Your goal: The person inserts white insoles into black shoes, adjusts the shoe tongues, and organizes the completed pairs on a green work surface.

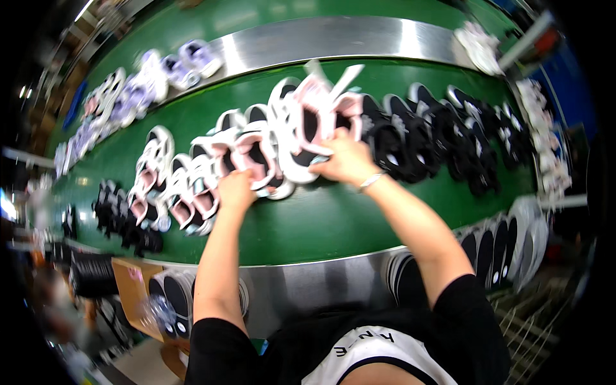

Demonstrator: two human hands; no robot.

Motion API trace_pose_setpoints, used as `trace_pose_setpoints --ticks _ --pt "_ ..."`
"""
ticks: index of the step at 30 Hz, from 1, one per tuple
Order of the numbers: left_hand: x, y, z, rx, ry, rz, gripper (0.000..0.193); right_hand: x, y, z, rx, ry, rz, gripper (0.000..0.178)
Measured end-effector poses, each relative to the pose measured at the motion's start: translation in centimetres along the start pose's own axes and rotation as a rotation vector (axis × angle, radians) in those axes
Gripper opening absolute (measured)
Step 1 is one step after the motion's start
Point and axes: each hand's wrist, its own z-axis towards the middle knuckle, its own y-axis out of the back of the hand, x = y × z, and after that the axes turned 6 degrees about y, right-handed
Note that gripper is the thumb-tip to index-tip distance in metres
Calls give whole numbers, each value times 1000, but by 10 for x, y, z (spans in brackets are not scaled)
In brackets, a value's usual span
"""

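Note:
My left hand (236, 190) is closed at the heel end of a white sneaker with pink lining (258, 153); its fingertips are partly hidden. To its right, my right hand (348, 159) grips the heel end of another white-and-pink sneaker (312, 114), thumb toward the left. That shoe is tilted up among its neighbours, and pale straps or laces stick up at its far end. Another pink-lined shoe (347, 106) sits just beyond my right fingers. More white-and-pink sneakers (192, 186) stand in a row left of my left hand.
Black sneakers (443, 131) line the green belt (308, 224) at right; more black shoes (122, 218) sit at left. Lilac-and-white shoes (131, 96) stand beyond. A metal strip (333, 40) runs behind. Insoles (487, 250) line the near edge, beside a cardboard box (131, 285).

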Motion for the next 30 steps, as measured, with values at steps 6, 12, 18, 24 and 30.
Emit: trace_pose_setpoints --ticks 6,12,18,24,30 --pt "-7 26 8 125 117 81 49 7 -26 -35 190 84 -247 53" --pt "-36 20 -53 -351 -81 -182 37 -63 28 -80 -141 -174 -413 33" --pt "-102 -40 -193 -40 -227 -363 51 -123 27 -88 14 -302 -365 33" --pt "-84 -84 -232 5 -234 -438 60 -58 84 -96 -242 -312 180 38" --pt "-100 -52 -224 15 64 -1365 81 49 68 -205 -354 -36 3 31"
